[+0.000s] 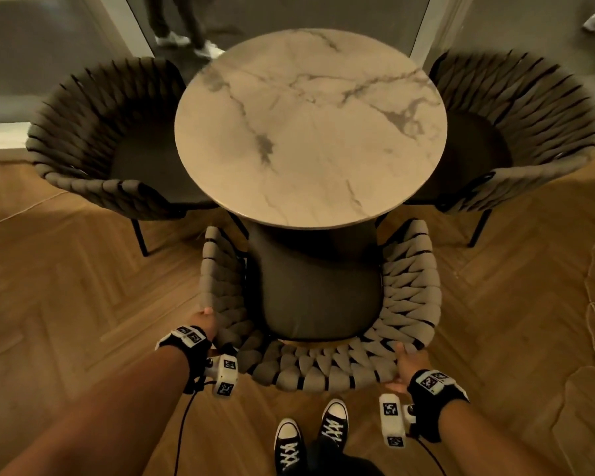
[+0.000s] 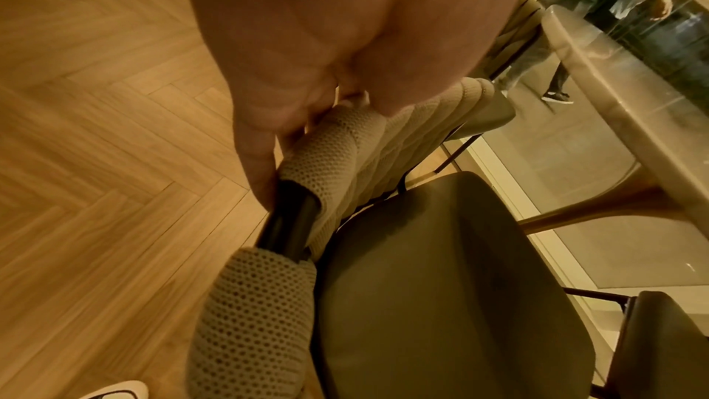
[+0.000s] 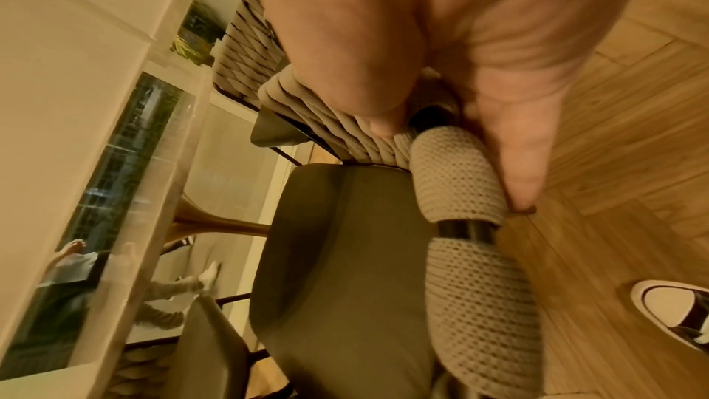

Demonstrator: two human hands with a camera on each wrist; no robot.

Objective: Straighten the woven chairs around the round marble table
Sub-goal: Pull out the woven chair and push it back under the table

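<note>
near chair in hand, at the table

your left hand (image 1: 205, 322) and right hand (image 1: 404, 364) both grip the back rim of the near chair (image 1: 318, 369), its seat partly under the marble table (image 1: 310, 128); next, i think, push it in evenly.

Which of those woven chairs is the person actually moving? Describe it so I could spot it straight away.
Start at the round marble table in the middle of the herringbone wood floor. Three woven chairs ring it; the one meant is the near chair, its dark seat partly under the tabletop. Unlike the left chair and right chair, its curved back is gripped by the left hand and right hand.
</note>
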